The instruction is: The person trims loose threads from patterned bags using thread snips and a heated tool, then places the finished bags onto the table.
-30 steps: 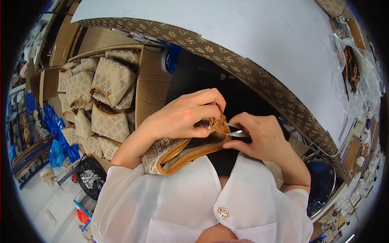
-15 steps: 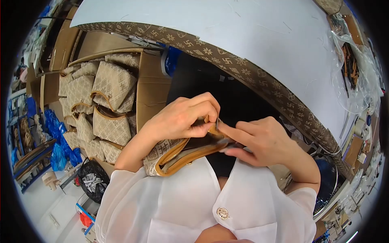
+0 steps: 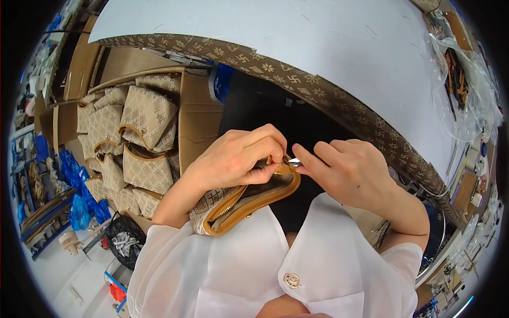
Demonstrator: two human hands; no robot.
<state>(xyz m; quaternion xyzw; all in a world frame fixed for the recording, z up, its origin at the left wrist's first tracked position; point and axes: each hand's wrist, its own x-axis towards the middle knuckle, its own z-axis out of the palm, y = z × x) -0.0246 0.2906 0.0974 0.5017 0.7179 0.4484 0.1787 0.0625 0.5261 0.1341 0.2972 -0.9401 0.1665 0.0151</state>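
A beige patterned pouch with tan trim lies against my chest, its zipped mouth gaping. My left hand is closed, pinching the trim at the far end of the zipper. Just to the right, my right hand is closed around what looks like small metal snips. Only their silver tips show, close to the left fingertips and the pouch's corner; the rest is hidden in the palm.
A cardboard box on the left holds several similar pouches. Ahead is a white tabletop with loose threads and a patterned brown edge. A black bag of scraps stands lower left; clear plastic lies right.
My right hand has drawn away from the pouch's near edge and risen towards the left fingertips, with silver tips now showing. The pouch's rounded corner has come into view. My left hand keeps its pinch.
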